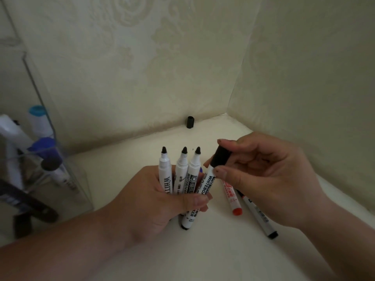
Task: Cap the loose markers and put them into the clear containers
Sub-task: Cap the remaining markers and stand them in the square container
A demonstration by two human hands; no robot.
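- Light dim, flat and yellowish throughout.
- Faint shadow on the cream tabletop (203, 256) beneath the left hand (150, 199).
- Blurred, smeared: the clear plastic container (81, 191) far left of that hand.
- Sharp, print legible: the white barrelled markers (182, 173) in that hand.
- Corner line of the patterned cream wall (142, 67) beyond bows.

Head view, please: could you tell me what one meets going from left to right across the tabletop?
Clear container → three uncapped markers gripped in the left hand → black cap held by the right hand → red marker → black-ended marker lying flat.
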